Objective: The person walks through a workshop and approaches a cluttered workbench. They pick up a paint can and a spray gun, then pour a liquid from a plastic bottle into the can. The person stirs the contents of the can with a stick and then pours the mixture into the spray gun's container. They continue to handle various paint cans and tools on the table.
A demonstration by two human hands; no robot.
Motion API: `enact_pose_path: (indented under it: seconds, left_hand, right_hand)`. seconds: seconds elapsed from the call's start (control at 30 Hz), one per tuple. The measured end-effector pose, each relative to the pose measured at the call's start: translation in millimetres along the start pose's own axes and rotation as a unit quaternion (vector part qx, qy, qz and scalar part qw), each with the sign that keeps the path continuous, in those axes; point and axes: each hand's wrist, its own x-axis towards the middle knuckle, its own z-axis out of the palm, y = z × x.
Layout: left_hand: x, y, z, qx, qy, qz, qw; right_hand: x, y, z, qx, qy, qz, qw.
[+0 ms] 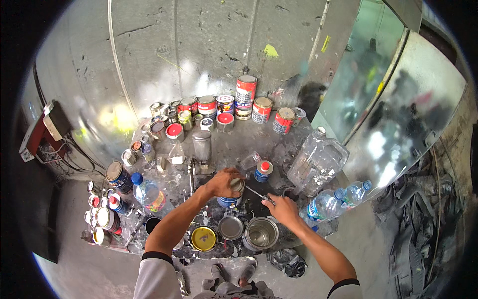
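A blue paint can [229, 203] stands near the middle of the table. Over its top my left hand [223, 183] is closed, fingers gripping the rim. My right hand [285, 208] holds a screwdriver [255, 192] with a thin metal shaft. The shaft slants up and left, its tip at or close to the can's upper edge; my left fingers partly hide that spot. Just behind the can is a small blue-and-white can with a red cap [264, 171]. In front are a yellow lid [203, 238], a round grey lid [230, 227] and an open, silvery tin [261, 234].
Several red paint cans [246, 97] line the back by the wall. A spray gun with a metal cup [202, 145] stands left of centre. Plastic bottles [149, 193] and small tins [105, 218] crowd the left. To the right are a clear jug [318, 162] and bottles [324, 205].
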Motion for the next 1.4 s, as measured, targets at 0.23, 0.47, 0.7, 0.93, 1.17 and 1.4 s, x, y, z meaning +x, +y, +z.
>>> enact_pose_path:
  seconds: [0.23,0.47,0.7,0.93,1.17,1.4]
  left_hand:
    - [2,4,-5,-0.03,-0.003,0.007,1.0]
    - [4,-2,-9,-0.037,-0.024,-0.001,0.999]
    - [1,5,-6,-0.261,0.042,-0.057,0.963]
    - [-12,-30,4,-0.717,0.218,-0.115,0.652]
    - [-40,-65,26,-0.779,0.327,-0.222,0.488]
    - [-74,-118,76,-0.697,0.297,-0.335,0.559]
  right_hand:
    - [14,13,0,0.029,-0.002,-0.026,0.999]
    - [16,9,6,0.089,-0.028,0.005,0.996]
    - [9,-46,1,-0.056,-0.016,-0.002,0.998]
    - [26,20,12,0.079,0.013,0.04,0.996]
    - [54,53,73,0.077,-0.088,0.116,0.986]
    - [53,26,75,0.042,-0.06,-0.036,0.997]
